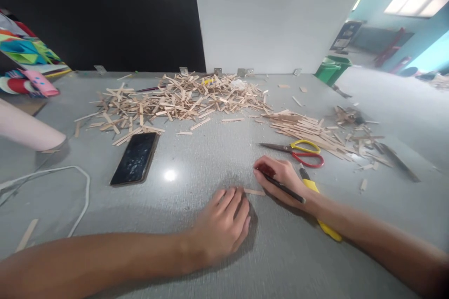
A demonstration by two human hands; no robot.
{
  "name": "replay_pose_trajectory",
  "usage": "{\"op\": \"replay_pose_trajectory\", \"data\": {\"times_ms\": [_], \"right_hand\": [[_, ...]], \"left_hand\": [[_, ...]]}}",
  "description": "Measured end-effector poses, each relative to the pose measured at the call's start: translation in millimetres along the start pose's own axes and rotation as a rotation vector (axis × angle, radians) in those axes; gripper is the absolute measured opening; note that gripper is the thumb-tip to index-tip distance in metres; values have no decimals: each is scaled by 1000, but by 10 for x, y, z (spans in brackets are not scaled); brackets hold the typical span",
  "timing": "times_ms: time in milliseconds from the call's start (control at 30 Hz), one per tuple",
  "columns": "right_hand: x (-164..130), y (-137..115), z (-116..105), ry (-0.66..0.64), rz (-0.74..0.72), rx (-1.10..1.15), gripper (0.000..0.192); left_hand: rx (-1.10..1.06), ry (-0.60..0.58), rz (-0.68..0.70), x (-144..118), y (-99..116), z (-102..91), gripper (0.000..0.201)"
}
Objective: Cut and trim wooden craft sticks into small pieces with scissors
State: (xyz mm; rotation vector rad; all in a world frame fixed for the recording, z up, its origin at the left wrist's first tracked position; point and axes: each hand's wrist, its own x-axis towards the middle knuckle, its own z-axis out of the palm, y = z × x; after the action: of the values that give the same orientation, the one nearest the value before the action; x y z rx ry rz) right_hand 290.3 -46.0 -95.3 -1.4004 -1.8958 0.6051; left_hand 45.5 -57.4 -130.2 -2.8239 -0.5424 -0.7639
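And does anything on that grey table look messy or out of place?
The loose heap of pale wooden sticks at the back looks spilled: pieces cross every way, while the pale wooden strips to its right lie roughly aligned. Also, a yellow-handled tool lies partly hidden under the right forearm.

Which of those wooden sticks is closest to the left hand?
The stick between the left hand and the right hand; all the others lie farther away.

Apparently a craft workshop: a heap of flat pale wooden sticks (189, 100) and yellow-and-red-handled metal scissors (289, 148) lie on a grey tabletop (196, 159).
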Motion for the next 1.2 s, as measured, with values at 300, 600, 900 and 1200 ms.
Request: {"op": "replay_pose_trajectory", "data": {"times_ms": [300, 600, 900, 1200], "right_hand": [[14, -86, -37, -118, 146, 193, 25], [-14, -83, -35, -275, 281, 333, 30], [-15, -104, -24, -321, 350, 314, 40], [-7, -86, -29, -344, 340, 284, 43]], "left_hand": [[-32, -91, -107, 36, -10, -60, 42], [-41, -30, -1, 26, -7, -10, 37], [-39, -28, 11, 29, -4, -36, 38], [1, 35, 147, 81, -17, -47, 32]]}}
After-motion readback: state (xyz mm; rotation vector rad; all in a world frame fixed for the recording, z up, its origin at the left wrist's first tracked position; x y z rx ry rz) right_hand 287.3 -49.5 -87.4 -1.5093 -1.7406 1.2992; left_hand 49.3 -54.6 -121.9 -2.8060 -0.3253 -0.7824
